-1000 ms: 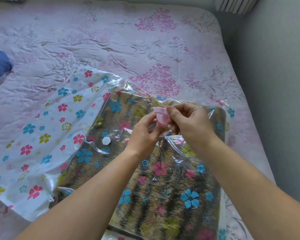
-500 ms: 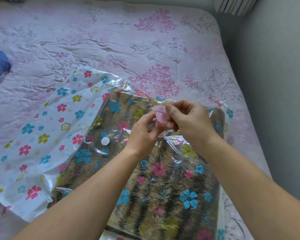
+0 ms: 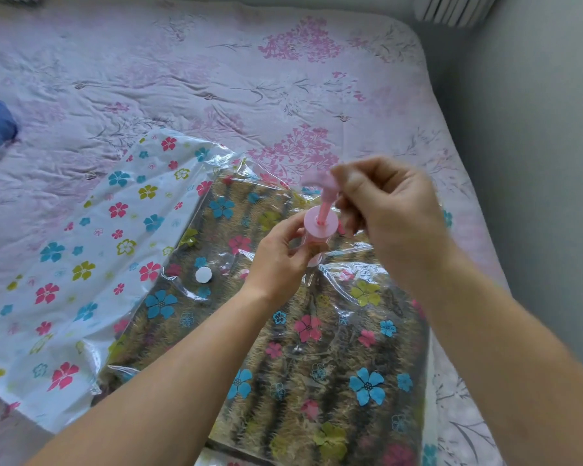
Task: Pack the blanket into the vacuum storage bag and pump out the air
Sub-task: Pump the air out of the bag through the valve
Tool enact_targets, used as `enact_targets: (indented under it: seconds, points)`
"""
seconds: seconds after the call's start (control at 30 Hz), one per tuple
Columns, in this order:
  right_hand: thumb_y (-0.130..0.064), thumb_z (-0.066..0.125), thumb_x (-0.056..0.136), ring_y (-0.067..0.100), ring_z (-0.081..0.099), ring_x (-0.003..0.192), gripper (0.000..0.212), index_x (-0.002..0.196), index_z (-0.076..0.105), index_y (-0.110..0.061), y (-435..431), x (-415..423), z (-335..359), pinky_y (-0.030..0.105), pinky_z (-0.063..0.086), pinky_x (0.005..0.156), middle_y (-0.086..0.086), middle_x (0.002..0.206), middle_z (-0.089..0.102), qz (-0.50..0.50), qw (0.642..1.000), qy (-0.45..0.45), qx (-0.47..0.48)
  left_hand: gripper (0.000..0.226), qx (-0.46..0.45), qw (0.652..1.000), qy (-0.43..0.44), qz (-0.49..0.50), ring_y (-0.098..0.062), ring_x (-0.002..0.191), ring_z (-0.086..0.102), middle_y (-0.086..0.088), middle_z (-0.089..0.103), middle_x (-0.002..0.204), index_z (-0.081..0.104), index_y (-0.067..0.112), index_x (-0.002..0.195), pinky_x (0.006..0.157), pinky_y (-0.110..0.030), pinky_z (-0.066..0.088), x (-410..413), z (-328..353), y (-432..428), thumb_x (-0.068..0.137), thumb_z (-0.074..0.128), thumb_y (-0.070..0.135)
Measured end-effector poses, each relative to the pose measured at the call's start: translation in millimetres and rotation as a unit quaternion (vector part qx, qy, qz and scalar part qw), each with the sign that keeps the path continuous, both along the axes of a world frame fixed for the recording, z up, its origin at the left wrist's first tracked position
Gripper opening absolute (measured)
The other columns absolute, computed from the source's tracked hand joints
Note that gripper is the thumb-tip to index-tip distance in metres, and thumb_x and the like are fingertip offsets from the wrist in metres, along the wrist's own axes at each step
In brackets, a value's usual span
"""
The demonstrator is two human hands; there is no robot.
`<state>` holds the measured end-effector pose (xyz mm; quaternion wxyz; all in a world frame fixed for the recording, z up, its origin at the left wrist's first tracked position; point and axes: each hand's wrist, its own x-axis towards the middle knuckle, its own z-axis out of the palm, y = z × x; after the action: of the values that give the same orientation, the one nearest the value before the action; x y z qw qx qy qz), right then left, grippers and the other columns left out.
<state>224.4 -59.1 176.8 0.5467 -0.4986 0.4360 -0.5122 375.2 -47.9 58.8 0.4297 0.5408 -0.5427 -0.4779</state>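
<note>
Pink plastic hand pump (image 3: pixel 320 225) stands upright on the clear flower-printed vacuum storage bag (image 3: pixel 91 250), mid-scene. My left hand (image 3: pixel 280 260) curls round its barrel; my right hand (image 3: pixel 387 210), blurred, pinches the plunger handle (image 3: pixel 317 179) above it, rod showing. The folded brown striped blanket (image 3: pixel 320 361) fills the bag's right half. A small white round cap (image 3: pixel 203 274) sits on the bag just left of my left hand. All lies on a pink floral bedspread (image 3: pixel 216 79).
</note>
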Motion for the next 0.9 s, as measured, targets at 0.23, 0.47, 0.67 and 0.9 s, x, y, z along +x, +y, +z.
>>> enact_targets:
  seconds: [0.23, 0.47, 0.67, 0.9]
  points:
    - [-0.010, 0.065, 0.097, 0.011, 0.055, 0.046, 0.017, 0.083, 0.069, -0.003, -1, -3, -8, 0.022, 0.047, 0.047, 0.001, 0.061, 0.067, 0.004, 0.996, 0.071, 0.058, 0.040, -0.003, 1.000, 0.009, -0.006, -0.007, 0.122, 0.064, 0.001, 0.068, 0.133, 0.067, 0.027, 0.135, 0.089, -0.016, 0.056, 0, -2, 0, 0.097, 0.072, 0.015]
    - [-0.016, 0.070, 0.093, 0.014, 0.050, 0.042, 0.015, 0.079, 0.074, -0.011, -8, -13, 42, 0.022, 0.042, 0.046, 0.006, 0.061, 0.064, 0.005, 0.991, -0.099, -0.090, 0.044, 0.000, 1.000, 0.005, -0.011, -0.005, 0.124, 0.062, 0.011, 0.066, 0.136, 0.065, 0.040, 0.135, 0.089, -0.014, 0.056, -1, 0, -1, 0.096, 0.072, 0.020]
    - [-0.008, 0.062, 0.099, 0.014, 0.052, 0.046, 0.018, 0.082, 0.068, -0.005, 5, 4, -35, 0.025, 0.045, 0.046, 0.006, 0.062, 0.063, -0.015, 0.993, 0.074, 0.096, 0.029, -0.002, 1.000, -0.001, -0.002, -0.011, 0.122, 0.065, -0.005, 0.069, 0.130, 0.069, 0.018, 0.129, 0.089, -0.017, 0.057, 1, -1, 1, 0.100, 0.069, 0.018]
    - [-0.013, 0.069, 0.094, 0.013, 0.052, 0.044, 0.016, 0.082, 0.072, -0.004, -4, -10, 21, 0.023, 0.044, 0.044, 0.004, 0.061, 0.066, 0.020, 0.999, -0.035, -0.021, 0.043, 0.000, 1.000, 0.020, -0.003, -0.002, 0.120, 0.065, 0.004, 0.068, 0.134, 0.066, 0.029, 0.137, 0.085, -0.009, 0.052, -1, 2, 1, 0.097, 0.072, 0.015]
